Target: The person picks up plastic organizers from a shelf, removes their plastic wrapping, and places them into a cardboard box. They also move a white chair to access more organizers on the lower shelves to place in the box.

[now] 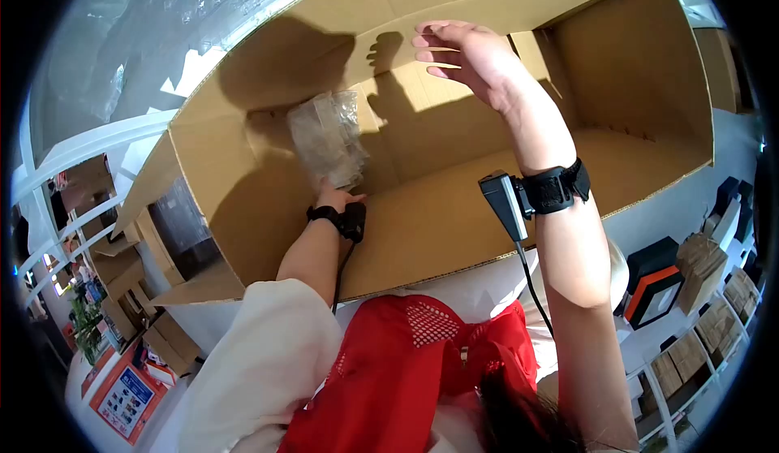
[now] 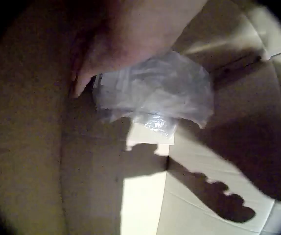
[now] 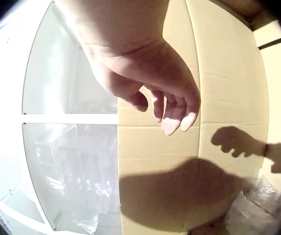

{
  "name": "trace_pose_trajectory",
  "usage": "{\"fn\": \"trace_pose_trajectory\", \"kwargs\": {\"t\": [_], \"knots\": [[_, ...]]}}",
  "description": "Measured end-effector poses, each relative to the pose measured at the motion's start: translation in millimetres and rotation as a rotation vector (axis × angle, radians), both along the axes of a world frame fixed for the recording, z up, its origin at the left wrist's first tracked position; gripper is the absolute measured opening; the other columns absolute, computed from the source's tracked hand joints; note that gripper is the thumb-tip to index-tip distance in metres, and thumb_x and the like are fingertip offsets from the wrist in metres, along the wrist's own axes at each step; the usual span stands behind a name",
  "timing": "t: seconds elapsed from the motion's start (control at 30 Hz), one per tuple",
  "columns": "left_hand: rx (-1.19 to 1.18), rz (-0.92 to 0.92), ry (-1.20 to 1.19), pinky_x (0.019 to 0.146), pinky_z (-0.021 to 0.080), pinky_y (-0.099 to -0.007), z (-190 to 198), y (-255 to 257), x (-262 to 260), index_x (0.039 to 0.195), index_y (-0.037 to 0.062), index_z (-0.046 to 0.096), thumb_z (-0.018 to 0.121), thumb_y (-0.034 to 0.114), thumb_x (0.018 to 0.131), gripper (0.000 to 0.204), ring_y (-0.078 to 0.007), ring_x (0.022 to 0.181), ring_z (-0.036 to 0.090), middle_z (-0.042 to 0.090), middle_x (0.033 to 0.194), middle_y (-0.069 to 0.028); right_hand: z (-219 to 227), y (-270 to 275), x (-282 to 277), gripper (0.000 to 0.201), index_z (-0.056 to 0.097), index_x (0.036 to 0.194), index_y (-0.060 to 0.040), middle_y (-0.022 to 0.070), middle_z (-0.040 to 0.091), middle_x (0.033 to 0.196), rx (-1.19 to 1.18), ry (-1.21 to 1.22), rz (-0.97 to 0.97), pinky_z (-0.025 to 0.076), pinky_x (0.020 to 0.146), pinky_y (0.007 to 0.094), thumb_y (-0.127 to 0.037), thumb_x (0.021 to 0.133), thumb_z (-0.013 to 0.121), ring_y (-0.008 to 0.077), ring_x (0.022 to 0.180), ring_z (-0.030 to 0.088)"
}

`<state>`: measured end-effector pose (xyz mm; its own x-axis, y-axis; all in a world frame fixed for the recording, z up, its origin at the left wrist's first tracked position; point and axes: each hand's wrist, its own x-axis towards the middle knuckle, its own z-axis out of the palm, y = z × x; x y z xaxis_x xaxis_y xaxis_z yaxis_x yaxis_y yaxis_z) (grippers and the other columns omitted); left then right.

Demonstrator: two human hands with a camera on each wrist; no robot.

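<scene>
A large cardboard box (image 1: 438,209) stands open in front of me. In its left corner lies a crumpled clear plastic bag (image 1: 329,140), pale and wrinkled, also seen in the left wrist view. My left hand (image 1: 334,196) reaches down to the bag's near edge, thumb apart from the fingers. In the left wrist view this hand (image 2: 130,41) overlaps the bag (image 2: 155,93), and most of its fingers are hidden. My right hand (image 1: 475,55) is raised before the box's far wall, fingers loosely bent with nothing in them, as the right wrist view shows too.
Clear plastic sheeting (image 1: 81,63) and a white frame (image 1: 105,140) are beyond the box on the left. Smaller cardboard boxes (image 1: 174,339) stand at lower left. Right of the box are a black-and-orange box (image 1: 653,295) and brown paper packages (image 1: 699,270).
</scene>
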<state>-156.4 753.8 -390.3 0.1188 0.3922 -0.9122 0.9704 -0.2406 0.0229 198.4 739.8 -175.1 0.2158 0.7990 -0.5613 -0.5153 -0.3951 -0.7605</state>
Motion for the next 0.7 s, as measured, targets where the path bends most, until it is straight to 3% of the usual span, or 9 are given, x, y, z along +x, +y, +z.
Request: {"fn": "trace_pose_trajectory", "kwargs": {"t": [0.07, 0.17, 0.37, 0.47, 0.53, 0.6, 0.63, 0.67, 0.7], "knots": [[0.078, 0.274, -0.067, 0.088, 0.042, -0.0434, -17, -5, -5, 0.111, 0.0037, 0.056, 0.043, 0.043, 0.088, 0.047, -0.0336, 0.105, 0.052, 0.055, 0.113, -0.0213, 0, -2, 1, 0.027, 0.054, 0.11, -0.0014, 0.0084, 0.06, 0.102, -0.009, 0.013, 0.0, 0.047, 0.082, 0.0286, -0.019, 0.092, 0.044, 0.0159, 0.092, 0.057], [0.118, 0.377, -0.086, 0.086, 0.043, -0.0424, -31, -9, -15, 0.107, 0.0014, 0.057, 0.046, 0.04, 0.089, 0.044, -0.0338, 0.102, 0.054, 0.056, 0.11, -0.0217, -1, -4, 1, 0.028, 0.054, 0.11, -0.0009, 0.0089, 0.06, 0.103, 0.002, 0.008, -0.026, 0.047, 0.083, 0.0288, -0.019, 0.092, 0.044, 0.0164, 0.092, 0.057], [0.35, 0.428, -0.153, 0.081, 0.046, -0.0405, -69, -31, -40, 0.099, -0.003, 0.059, 0.05, 0.034, 0.089, 0.039, -0.0342, 0.096, 0.057, 0.059, 0.104, -0.0225, -1, 0, 1, 0.027, 0.054, 0.109, -0.0005, 0.0092, 0.059, 0.104, 0.04, 0.003, -0.018, 0.047, 0.083, 0.0291, -0.019, 0.092, 0.044, 0.017, 0.094, 0.056], [0.075, 0.416, 0.058, 0.082, 0.045, -0.0412, -35, -17, -9, 0.105, -0.0014, 0.057, 0.045, 0.038, 0.09, 0.044, -0.0347, 0.097, 0.056, 0.057, 0.109, -0.0229, -5, -2, 1, 0.027, 0.054, 0.109, -0.0008, 0.0088, 0.059, 0.104, 0.01, 0.01, -0.014, 0.046, 0.083, 0.0291, -0.019, 0.092, 0.043, 0.0171, 0.095, 0.056], [0.141, 0.319, 0.074, 0.082, 0.045, -0.0421, -38, -20, -8, 0.104, 0.0005, 0.059, 0.044, 0.04, 0.09, 0.045, -0.0352, 0.095, 0.057, 0.059, 0.105, -0.0224, -6, -3, 1, 0.026, 0.054, 0.108, -0.001, 0.0082, 0.059, 0.103, -0.018, 0.012, -0.015, 0.046, 0.083, 0.029, -0.018, 0.092, 0.042, 0.0171, 0.095, 0.056], [0.322, 0.364, 0.009, 0.08, 0.045, -0.045, -53, -25, -16, 0.098, 0.0046, 0.063, 0.045, 0.039, 0.089, 0.04, -0.0376, 0.094, 0.057, 0.061, 0.099, -0.0207, -4, 0, 0, 0.027, 0.053, 0.109, -0.0011, 0.0073, 0.059, 0.102, -0.038, -0.008, -0.008, 0.046, 0.082, 0.0288, -0.018, 0.093, 0.04, 0.0168, 0.094, 0.056], [0.314, 0.405, -0.076, 0.081, 0.045, -0.0451, -106, -30, -46, 0.096, 0.0047, 0.064, 0.048, 0.04, 0.086, 0.04, -0.039, 0.095, 0.057, 0.062, 0.098, -0.0207, -2, 2, 1, 0.027, 0.054, 0.109, -0.0017, 0.007, 0.059, 0.102, -0.044, -0.007, 0.02, 0.046, 0.082, 0.0291, -0.019, 0.093, 0.04, 0.0168, 0.094, 0.056], [0.265, 0.341, -0.308, 0.081, 0.046, -0.0425, -50, -16, -37, 0.101, 0.0048, 0.063, 0.053, 0.045, 0.081, 0.046, -0.0389, 0.096, 0.057, 0.061, 0.102, -0.0196, -7, 3, -1, 0.023, 0.056, 0.101, -0.0051, 0.0041, 0.06, 0.089, -0.025, 0.021, -0.002, 0.046, 0.073, 0.0245, -0.02, 0.093, 0.042, 0.0125, 0.081, 0.056], [0.183, 0.361, -0.43, 0.081, 0.046, -0.0391, -75, -12, -62, 0.103, 0.001, 0.062, 0.059, 0.048, 0.077, 0.054, -0.0349, 0.096, 0.059, 0.063, 0.101, -0.0183, -11, 3, -2, 0.023, 0.055, 0.103, -0.005, 0.004, 0.06, 0.089, -0.049, 0.02, -0.018, 0.047, 0.072, 0.0247, -0.021, 0.093, 0.042, 0.0129, 0.082, 0.057]]}}
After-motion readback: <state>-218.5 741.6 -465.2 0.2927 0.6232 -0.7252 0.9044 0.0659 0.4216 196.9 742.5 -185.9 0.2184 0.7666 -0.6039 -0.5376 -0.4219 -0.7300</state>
